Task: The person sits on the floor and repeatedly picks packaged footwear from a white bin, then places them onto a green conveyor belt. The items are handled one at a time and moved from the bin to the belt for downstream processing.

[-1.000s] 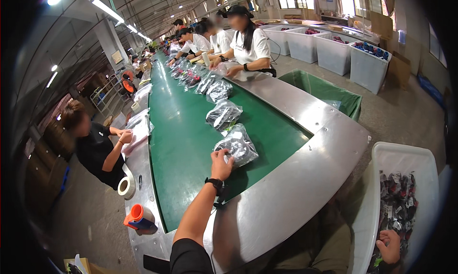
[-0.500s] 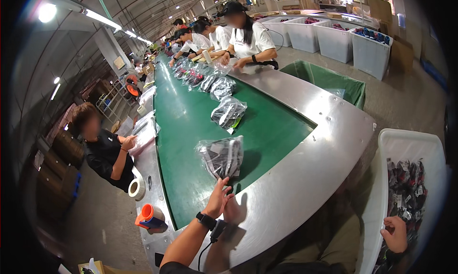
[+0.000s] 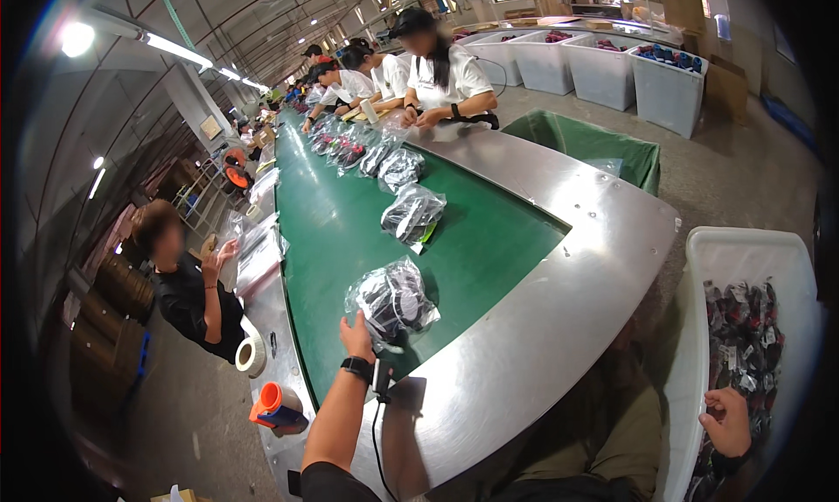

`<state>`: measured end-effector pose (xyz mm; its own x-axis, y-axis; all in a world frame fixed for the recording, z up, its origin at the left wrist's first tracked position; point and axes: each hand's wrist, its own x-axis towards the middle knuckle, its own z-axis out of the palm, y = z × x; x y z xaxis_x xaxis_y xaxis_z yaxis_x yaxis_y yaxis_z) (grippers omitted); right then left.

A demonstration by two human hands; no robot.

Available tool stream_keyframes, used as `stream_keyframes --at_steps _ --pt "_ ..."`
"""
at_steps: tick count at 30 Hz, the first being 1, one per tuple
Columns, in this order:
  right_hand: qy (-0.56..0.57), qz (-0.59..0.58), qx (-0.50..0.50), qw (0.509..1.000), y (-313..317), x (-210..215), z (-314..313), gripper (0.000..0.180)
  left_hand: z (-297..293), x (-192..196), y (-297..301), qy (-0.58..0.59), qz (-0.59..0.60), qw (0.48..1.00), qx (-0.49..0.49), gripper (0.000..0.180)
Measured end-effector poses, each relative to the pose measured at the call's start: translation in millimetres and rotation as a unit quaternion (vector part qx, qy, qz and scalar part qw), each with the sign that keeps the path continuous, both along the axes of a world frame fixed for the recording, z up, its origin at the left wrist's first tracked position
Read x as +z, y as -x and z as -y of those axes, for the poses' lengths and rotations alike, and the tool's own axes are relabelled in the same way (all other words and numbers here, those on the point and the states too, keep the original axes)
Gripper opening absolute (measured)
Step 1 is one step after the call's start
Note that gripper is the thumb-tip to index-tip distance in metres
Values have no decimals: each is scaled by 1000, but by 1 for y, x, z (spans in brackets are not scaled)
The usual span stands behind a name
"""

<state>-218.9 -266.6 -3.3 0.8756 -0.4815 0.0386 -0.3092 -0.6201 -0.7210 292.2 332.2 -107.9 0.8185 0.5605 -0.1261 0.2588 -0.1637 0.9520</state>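
My left hand (image 3: 357, 338) is at the near left edge of a clear plastic bag (image 3: 393, 303) with grey and black shoes inside. Its fingers stretch forward against the plastic; I cannot see a grip, and part of the thumb is hard to make out. The bag lies on the green conveyor belt (image 3: 472, 266) near its closest end. My right hand (image 3: 727, 423), its thumb and fingers apart and loosely bent, is over the inner side of the rim of a white bin (image 3: 696, 327). Bagged dark and red shoes (image 3: 743, 345) fill the bin below it.
More bagged shoes (image 3: 412, 214) line the belt ahead. A metal rim (image 3: 542, 327) borders it. At left are a tape roll (image 3: 251, 355), an orange and blue tape dispenser (image 3: 278, 406) and a person in black (image 3: 197, 283). People in white work at far right, near a green-covered container (image 3: 585, 144).
My left hand has moved left and forward to the bag's left side. The bag has turned and sits a little lower. My right hand is nearly still. The person at left raised a hand.
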Motion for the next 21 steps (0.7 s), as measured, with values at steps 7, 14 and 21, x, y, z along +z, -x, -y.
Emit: stream_keyframes --at_steps 7,14,21 --pt "-19 -4 -18 1000 8 0 -1 41 -5 0 -16 52 -37 994 -93 105" --pt "-24 -8 1 1000 -2 -3 -2 40 7 1 9 65 -63 979 -184 108" --pt "-12 -4 14 1000 -6 5 -5 39 42 18 37 219 -15 939 -265 85"
